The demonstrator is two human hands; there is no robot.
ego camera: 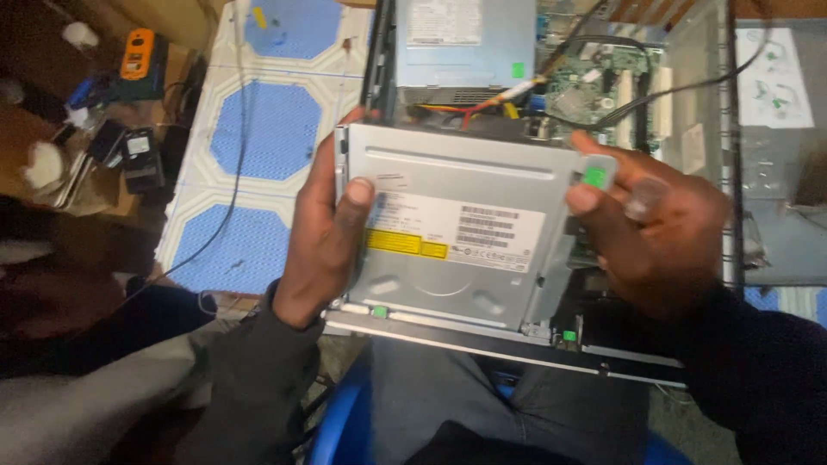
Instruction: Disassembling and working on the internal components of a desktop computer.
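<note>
Head view: left hand clasps the left edge of the optical drive, thumb on its label; right hand pinches the green latch at its right side. Drive sits atop the open computer case; best kept level, clear of the cables

One head view — looking steeply down, close over the open computer case.

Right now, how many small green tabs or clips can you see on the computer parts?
4: one under the right hand thumb on the drive side, one on the power supply, two along the chassis front edge. Others may be hidden.
</note>
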